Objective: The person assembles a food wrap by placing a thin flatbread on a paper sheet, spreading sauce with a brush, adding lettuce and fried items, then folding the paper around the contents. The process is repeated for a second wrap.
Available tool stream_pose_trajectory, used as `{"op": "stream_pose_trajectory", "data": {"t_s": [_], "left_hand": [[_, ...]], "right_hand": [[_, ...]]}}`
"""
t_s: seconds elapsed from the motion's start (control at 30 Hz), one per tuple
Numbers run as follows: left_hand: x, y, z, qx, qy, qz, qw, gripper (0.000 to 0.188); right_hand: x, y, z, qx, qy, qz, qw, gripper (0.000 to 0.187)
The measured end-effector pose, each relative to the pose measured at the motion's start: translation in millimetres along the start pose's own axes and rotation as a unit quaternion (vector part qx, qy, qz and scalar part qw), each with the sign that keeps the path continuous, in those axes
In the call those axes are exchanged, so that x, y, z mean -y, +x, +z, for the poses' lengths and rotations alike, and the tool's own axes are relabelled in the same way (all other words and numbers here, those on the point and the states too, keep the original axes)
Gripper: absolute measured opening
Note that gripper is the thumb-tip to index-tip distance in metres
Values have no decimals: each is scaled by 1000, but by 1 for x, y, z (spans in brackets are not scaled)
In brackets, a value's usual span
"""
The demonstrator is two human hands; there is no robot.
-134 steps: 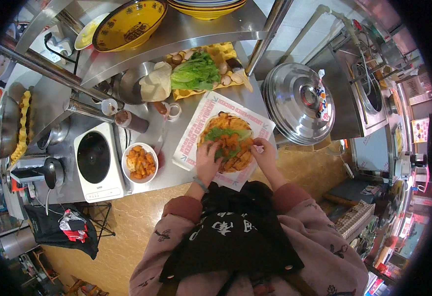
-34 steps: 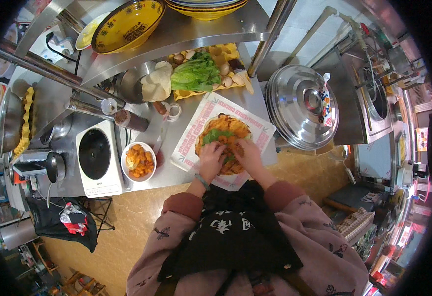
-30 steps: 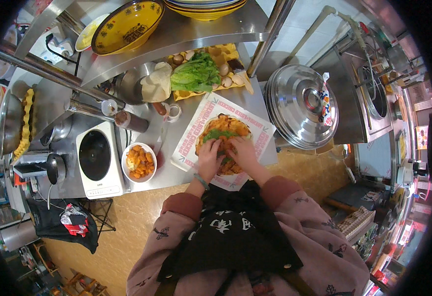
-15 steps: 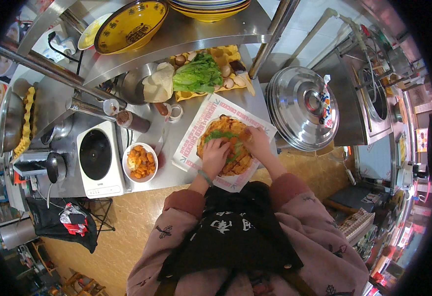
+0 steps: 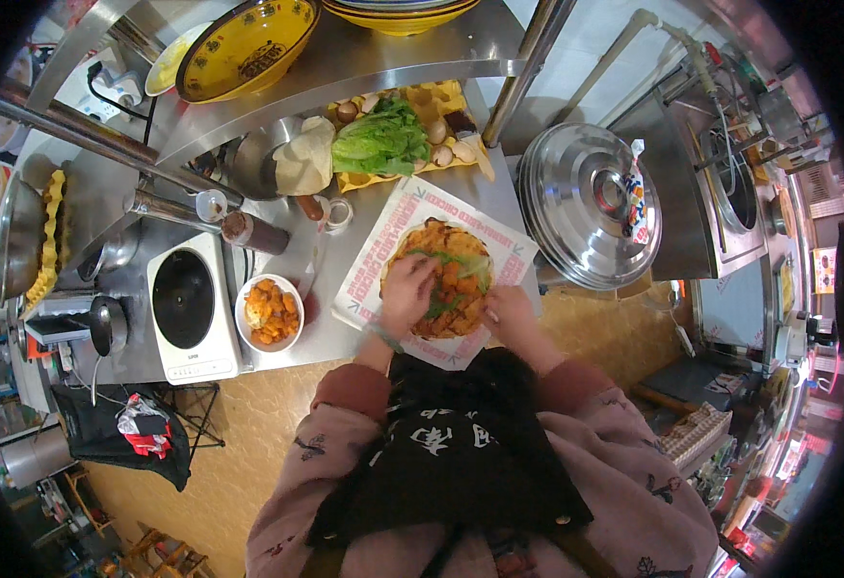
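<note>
While pink-printed white paper [image 5: 381, 243] underlies the round browned flatbread [image 5: 434, 237], presumably shielding the grey steel counter [image 5: 324, 345], the curled left hand [image 5: 408, 291] and narrowed right hand [image 5: 510, 311] flank the bread, any grip unclear.

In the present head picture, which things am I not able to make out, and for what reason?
In the head view:
Flatbread: part of its left side is hidden by the left hand.
Right hand: its fingertips are too small and blurred to tell pinching from touching.
Egg tray: its middle is covered by the lettuce.
Stacked dishes: cut off by the top edge.
</note>
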State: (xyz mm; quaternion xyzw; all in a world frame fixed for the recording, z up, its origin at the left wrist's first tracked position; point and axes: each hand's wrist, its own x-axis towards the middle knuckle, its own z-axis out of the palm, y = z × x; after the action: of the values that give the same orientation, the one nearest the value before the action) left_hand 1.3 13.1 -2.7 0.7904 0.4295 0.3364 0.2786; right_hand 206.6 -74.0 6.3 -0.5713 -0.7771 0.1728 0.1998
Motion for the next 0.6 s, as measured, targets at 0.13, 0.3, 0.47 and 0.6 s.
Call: {"op": "stream_pose_trajectory", "data": {"t_s": [0.13, 0.3, 0.47, 0.6], "left_hand": [[20, -3, -33, -50, -42, -57, 996, 28], [28, -9, -48, -69, -54, -57, 995, 22], [24, -10, -40, -41, -42, -46, 997, 21], [29, -9, -38, -17, -63, -33, 997, 21]], "right_hand": [[20, -20, 15, 57, -23, -88, 994, 13], [31, -22, 40, 42, -108, -121, 986, 9], [35, -21, 44, 22, -138, -112, 984, 10], [43, -19, 49, 12, -174, -84, 981, 9]]}}
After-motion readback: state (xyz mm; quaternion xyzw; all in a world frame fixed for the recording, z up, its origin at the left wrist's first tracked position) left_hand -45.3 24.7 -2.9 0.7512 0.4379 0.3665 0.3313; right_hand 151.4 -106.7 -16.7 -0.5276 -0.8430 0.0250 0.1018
